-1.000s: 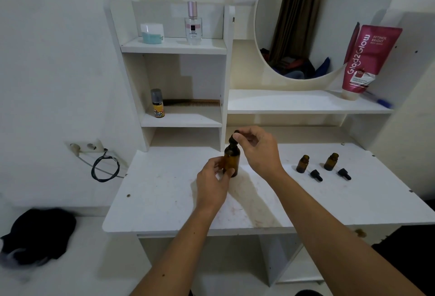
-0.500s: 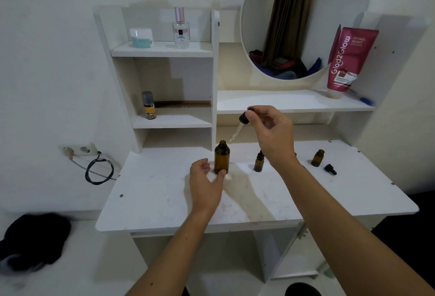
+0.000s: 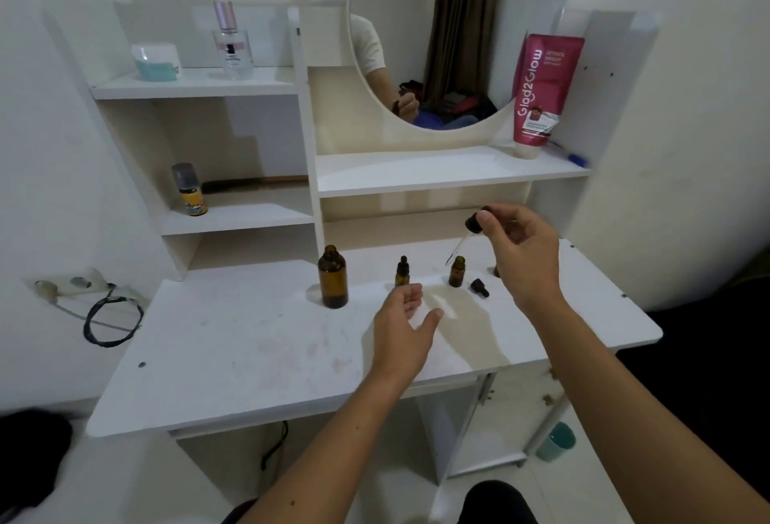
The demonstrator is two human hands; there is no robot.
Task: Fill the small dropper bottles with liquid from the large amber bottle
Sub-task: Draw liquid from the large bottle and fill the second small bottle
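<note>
A black-bulbed dropper [image 3: 466, 236] is pinched by the right hand [image 3: 521, 248], its glass tip angled down just beside the mouth of 1 uncapped small bottle [image 3: 457, 271]. The left hand [image 3: 404, 325] is held open above the desk [image 3: 233, 357], gripping nothing. The large amber bottle [image 3: 332, 282] stands uncapped; a 3rd small bottle seems hidden behind the right hand.

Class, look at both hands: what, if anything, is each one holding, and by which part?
The right hand pinches the dropper by its black bulb cap, glass tip down. The left hand holds nothing.
</note>
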